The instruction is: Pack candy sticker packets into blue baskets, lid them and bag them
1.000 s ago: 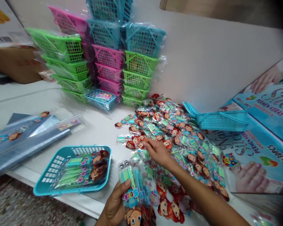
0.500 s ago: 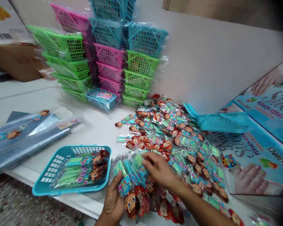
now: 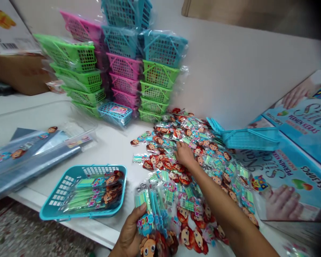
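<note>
Packets (image 3: 147,205), gripped by left hand (image 3: 132,228); right hand (image 3: 184,155) (grip unclear) now shifted to pile (image 3: 216,165), gathering seemingly unfinished.

At least eight green baskets (image 3: 160,74), four pink baskets (image 3: 124,66) and four wrapped blue baskets (image 3: 164,49) show (some at the back are partly hidden). There is one open teal basket (image 3: 49,211) and at least two printed boxes (image 3: 291,178). Packets (image 3: 160,164) number in the dozens, heaped too closely for an exact count.
</note>
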A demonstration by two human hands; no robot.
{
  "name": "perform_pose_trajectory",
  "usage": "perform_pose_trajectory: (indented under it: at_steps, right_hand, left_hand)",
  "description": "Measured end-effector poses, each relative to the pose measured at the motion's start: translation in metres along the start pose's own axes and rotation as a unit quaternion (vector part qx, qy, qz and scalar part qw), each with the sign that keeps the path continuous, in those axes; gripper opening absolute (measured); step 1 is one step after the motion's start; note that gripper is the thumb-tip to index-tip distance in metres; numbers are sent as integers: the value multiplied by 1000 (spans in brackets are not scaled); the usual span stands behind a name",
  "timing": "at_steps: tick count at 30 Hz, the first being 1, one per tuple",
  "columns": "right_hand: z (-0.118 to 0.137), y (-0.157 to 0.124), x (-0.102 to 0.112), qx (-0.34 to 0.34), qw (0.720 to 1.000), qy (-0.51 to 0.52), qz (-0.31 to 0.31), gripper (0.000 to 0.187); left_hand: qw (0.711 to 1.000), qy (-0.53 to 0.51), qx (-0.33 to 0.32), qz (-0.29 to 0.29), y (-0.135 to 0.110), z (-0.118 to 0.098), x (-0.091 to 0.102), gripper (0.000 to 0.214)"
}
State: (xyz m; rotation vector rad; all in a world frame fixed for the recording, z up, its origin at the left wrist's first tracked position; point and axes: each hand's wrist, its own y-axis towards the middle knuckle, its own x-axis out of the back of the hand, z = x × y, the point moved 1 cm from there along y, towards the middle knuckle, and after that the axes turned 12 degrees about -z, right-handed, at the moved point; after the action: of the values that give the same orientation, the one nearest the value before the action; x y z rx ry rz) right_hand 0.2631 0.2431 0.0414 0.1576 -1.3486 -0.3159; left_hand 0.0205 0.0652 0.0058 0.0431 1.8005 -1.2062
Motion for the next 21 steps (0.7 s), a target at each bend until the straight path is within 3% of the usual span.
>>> perform_pose_trajectory:
  at_steps: [3,6,14,17,21]
  right_hand:
    - [-11,18,-13,-5,1000,16,-4,19]
    - [-25,16,-11,-9,997,70,-38,19]
    - [-49,-5,32,-99,941,249,-205,46]
    - [-45,-9,47,-113,919,301,-226,40]
    - [-38,-17,53,-124,904,353,-207,37]
  left_hand:
    - [999,-8,17,35,-2,-3,4,41]
    - [999,-20,17,41,-2,-5,9,39]
    - [1000,-10,-12,5,2,-7,-4,22]
    - [1000,-13,-4,14,-1,-5,-10,21]
    - [999,-20,-7,24,-6,0,-11,20]
